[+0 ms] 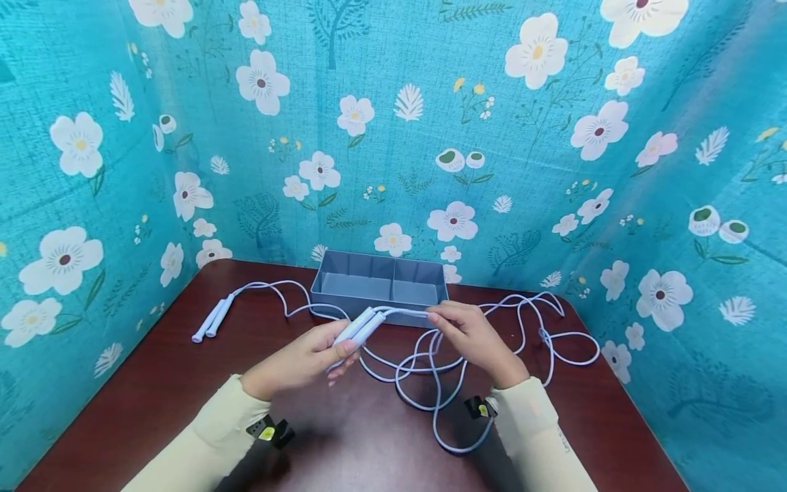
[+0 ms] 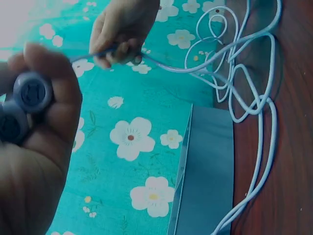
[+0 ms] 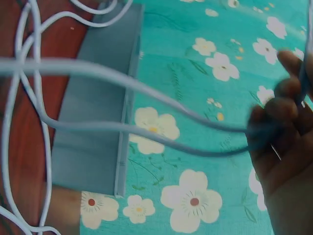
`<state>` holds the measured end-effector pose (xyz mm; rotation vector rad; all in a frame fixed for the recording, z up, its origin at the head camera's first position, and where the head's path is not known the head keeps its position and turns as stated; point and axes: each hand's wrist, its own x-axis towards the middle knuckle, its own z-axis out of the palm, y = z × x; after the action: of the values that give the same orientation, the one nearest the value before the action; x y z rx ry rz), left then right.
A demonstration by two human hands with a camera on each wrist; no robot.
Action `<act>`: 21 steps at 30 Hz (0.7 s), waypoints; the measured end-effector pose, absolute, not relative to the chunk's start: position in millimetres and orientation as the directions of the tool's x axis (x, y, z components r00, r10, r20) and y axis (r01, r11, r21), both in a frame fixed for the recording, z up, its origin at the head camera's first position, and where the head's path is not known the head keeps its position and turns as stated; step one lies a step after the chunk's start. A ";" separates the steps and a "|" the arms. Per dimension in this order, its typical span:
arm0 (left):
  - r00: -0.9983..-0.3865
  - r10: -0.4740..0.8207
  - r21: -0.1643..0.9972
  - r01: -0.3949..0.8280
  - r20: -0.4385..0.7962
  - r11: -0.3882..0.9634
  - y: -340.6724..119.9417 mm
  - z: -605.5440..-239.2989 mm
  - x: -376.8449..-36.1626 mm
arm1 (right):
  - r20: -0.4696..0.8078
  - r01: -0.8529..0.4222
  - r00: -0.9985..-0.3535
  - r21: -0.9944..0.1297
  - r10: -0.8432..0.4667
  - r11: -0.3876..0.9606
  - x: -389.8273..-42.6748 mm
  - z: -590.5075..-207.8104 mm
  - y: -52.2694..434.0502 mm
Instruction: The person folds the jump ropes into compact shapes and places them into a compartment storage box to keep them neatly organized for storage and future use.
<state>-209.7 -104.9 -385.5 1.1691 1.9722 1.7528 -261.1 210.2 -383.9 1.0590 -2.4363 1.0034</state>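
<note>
Two pale lavender jump rope handles (image 1: 363, 331) lie side by side in my left hand (image 1: 310, 359), which grips them above the table. In the left wrist view the round ends of the handles (image 2: 32, 93) show between the curled fingers. The cords leave the handle tips and run to my right hand (image 1: 476, 338), which pinches them between thumb and fingers. From there the jump rope's cord (image 3: 98, 73) hangs down to the table in two strands. Loose loops of cord (image 1: 406, 389) lie below and between the hands.
A grey two-compartment box (image 1: 363, 295) stands at the table's back edge, behind the hands. Another pair of jump rope handles (image 1: 215, 318) lies at the left, its cord trailing toward the box. More tangled cord (image 1: 547, 335) spreads over the right side. A floral curtain (image 1: 393, 171) encloses the table.
</note>
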 end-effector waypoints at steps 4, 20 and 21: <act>-0.716 0.623 0.907 0.420 0.313 0.026 -96.6 -384.7 -209.8 | 0.570 -0.729 -0.667 -0.366 -0.479 0.578 -260.4 -390.8 199.4; -0.646 0.470 0.265 0.716 0.602 0.645 -63.3 -387.4 -208.9 | 0.617 -0.663 -0.609 -0.050 -0.499 0.747 -253.1 -417.1 149.1; -0.627 0.478 0.212 0.716 0.615 0.666 -61.4 -389.5 -209.2 | 0.609 -0.665 -0.607 -0.037 -0.510 0.746 -251.8 -418.2 146.7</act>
<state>-209.2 -61.4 -389.5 1.3022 3.3294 0.8566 -251.8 146.7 -418.2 0.8815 -2.3601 0.3492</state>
